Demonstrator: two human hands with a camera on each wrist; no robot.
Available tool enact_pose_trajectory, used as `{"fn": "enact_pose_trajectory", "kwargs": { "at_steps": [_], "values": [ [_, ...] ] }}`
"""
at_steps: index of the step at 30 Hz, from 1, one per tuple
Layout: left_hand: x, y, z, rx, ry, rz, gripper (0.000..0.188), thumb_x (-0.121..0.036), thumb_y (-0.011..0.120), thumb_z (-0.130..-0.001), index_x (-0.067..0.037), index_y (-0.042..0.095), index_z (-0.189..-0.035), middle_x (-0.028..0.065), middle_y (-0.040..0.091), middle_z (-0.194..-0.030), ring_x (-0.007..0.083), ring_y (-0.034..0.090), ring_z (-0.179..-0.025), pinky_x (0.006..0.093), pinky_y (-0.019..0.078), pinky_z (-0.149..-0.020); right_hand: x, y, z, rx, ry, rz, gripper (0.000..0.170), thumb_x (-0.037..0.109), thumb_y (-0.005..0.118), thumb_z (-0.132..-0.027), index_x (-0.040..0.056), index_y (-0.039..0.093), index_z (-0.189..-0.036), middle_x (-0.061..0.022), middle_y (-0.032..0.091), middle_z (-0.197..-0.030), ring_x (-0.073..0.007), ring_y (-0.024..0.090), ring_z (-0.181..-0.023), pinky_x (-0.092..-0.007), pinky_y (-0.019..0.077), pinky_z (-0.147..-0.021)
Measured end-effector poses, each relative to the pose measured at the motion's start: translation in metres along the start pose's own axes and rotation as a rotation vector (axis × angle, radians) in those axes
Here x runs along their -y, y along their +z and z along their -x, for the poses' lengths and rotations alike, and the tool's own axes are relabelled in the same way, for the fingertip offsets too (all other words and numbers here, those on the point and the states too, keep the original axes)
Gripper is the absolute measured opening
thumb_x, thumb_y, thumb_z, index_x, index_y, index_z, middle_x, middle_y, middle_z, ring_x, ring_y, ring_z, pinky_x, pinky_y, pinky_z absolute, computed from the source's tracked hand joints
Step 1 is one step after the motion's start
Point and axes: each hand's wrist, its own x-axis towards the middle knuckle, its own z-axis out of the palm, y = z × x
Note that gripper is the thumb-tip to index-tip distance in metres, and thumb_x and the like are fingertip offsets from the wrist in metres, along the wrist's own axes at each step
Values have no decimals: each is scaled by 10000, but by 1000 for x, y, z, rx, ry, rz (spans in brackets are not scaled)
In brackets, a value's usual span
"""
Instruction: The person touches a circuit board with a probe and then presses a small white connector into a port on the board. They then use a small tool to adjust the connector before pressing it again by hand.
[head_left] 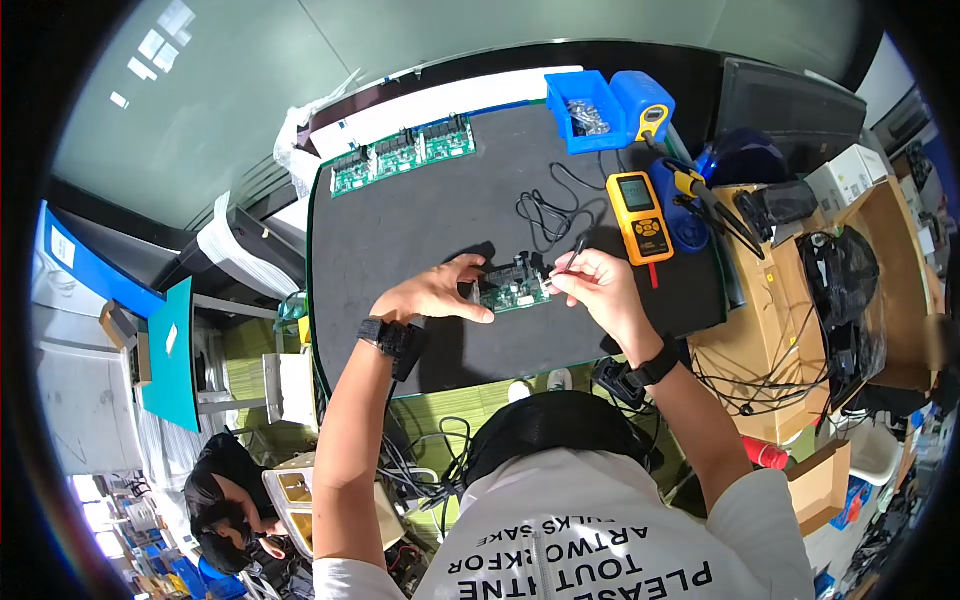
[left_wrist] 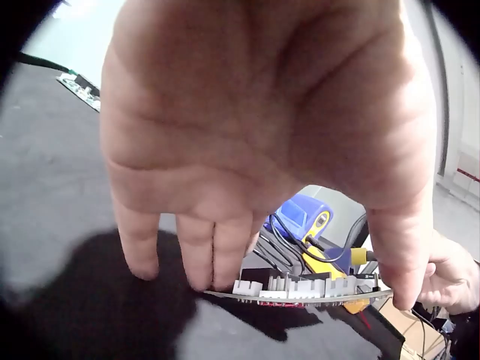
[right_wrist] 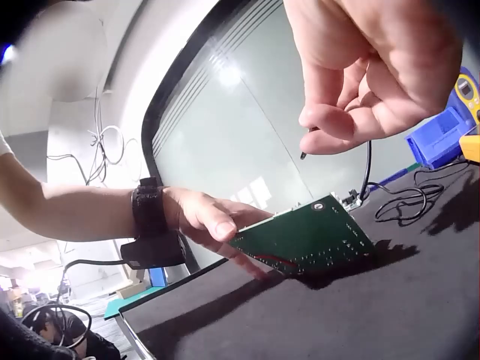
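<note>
Head view shows the dark tabletop (head_left: 410, 220) under both grips. Straight ahead of the left grip (head_left: 430, 295), at the far edge, stands a row of green boards (head_left: 398, 153). Beyond the right grip (head_left: 600, 290), also at the far edge, is the blue bin (head_left: 594, 145) of small parts, with the blue unit (head_left: 643, 105) just right of it. Nearer, ahead and to the right of that grip, lies the yellow meter (head_left: 640, 218).

The board (head_left: 512, 290) being worked on is between the two grips. The left grip is clamped on its left end, thumb against fingers, and right wrist view shows it tilted, underside to the camera; whether its far edge rests on the tabletop I cannot tell. The black cable (right_wrist: 367, 174) lies ahead of the right grip, whose thumb and fingertips pinch a thin dark probe (right_wrist: 304, 155) above the board's right end; contact is unclear.

I judge the step in hand to be probing that end. The next move seems to call for a steady left hold and careful placing of the tip.
</note>
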Motion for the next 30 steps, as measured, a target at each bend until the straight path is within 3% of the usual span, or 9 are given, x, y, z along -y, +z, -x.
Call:
{"fn": "enact_pose_trajectory", "kwargs": {
  "at_steps": [7, 10, 15, 17, 19, 20, 25, 28, 30],
  "values": [
    [4, -4, -5, 37, 1, 10, 1102, -443, 851, -620, -16, 255, -1442, 255, 400, -1406, 344, 353, -1341, 425, 313, -1083, 4, -2, -2, 13, 17, 107, 202, 18, 619, -874, -26, 597, -1070, -70, 661, -918, -116, 650, -846, -203, 475, -652],
    [2, -4, -4, 39, -8, 17, 1106, -443, 851, -621, -4, 252, -1440, 261, 394, -1408, 345, 354, -1340, 420, 305, -1088, -2, -4, -4, 31, -12, 263, 323, 4, 625, -864, -18, 562, -1181, -72, 658, -928, -107, 632, -863, -213, 478, -679],
    [1, -5, -4, 40, 14, -10, 1103, -430, 855, -622, 8, 253, -1435, 269, 417, -1384, 348, 370, -1329, 416, 318, -1079, -8, 6, -5, -122, -227, 38, 389, 39, 639, -854, -4, 552, -1230, -71, 631, -831, -94, 590, -760, -241, 491, -712],
    [1, -5, -5, 51, 33, -5, 1095, -421, 857, -624, 7, 256, -1434, 270, 423, -1379, 349, 373, -1326, 416, 323, -1076, 4, 11, -3, -140, -215, 30, 388, 58, 643, -853, 8, 557, -1228, -46, 608, -794, -84, 582, -735, -236, 490, -696],
    [1, -8, -6, 74, 46, -13, 1088, -413, 858, -627, 6, 259, -1432, 270, 428, -1373, 350, 377, -1323, 416, 328, -1073, 10, 16, -2, -142, -134, 229, 325, 55, 636, -848, 15, 600, -1169, -46, 608, -785, -93, 581, -704, -232, 484, -670],
    [2, -8, -6, 77, 54, -23, 1078, -414, 854, -633, 5, 263, -1430, 271, 428, -1372, 352, 381, -1320, 416, 329, -1071, 11, 15, 0, -143, -204, 431, 258, 53, 633, -836, 12, 638, -1090, -64, 627, -807, -116, 583, -684, -236, 476, -642],
    [6, -8, -9, 58, 98, -132, 1109, -507, 819, -614, 19, 270, -1421, 248, 488, -1328, 345, 456, -1260, 393, 350, -1048, 5, 18, 12, -169, -336, 439, 187, -2, 616, -827, 1, 659, -1009, -43, 621, -823, -80, 559, -616, -221, 456, -569],
    [7, -10, -11, 79, 121, -112, 1100, -519, 814, -622, 17, 280, -1419, 262, 497, -1306, 348, 464, -1251, 396, 359, -1038, 7, 18, 19, -182, -411, 609, 203, 0, 632, -809, 21, 663, -1008, -58, 613, -817, -126, 572, -621, -231, 457, -576],
    [7, -11, -12, 88, 133, -94, 1098, -519, 815, -623, 16, 282, -1419, 267, 499, -1300, 349, 465, -1249, 395, 360, -1035, 9, 18, 23, -216, -557, 874, 174, 39, 641, -794, 35, 649, -967, -94, 606, -859, -237, 599, -730, -281, 470, -598]
  ]
}}
